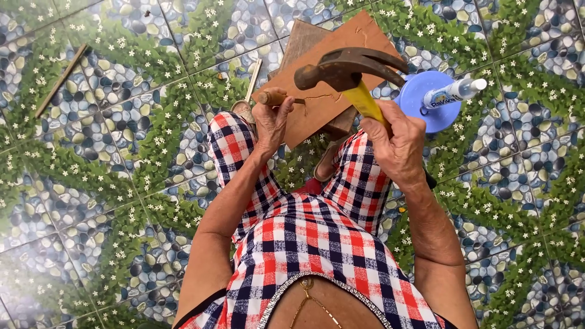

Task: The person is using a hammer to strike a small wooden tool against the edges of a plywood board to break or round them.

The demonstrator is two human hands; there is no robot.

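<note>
Gripping a yellow-handled claw hammer (350, 70) in the clenched right hand (396, 143), head poised just above the brown wooden board (341, 45), the person pinches a wooden-handled chisel (274, 97) in the left hand (271, 122), its long axis pointing right across the board on the floor.

I'm over a tiled floor (122, 122) printed with pebbles, green leaves and small white flowers. On it lie a flat brown wooden board (329, 67), a thin wooden stick (61, 80) and a round blue plastic lid (419, 94).
</note>
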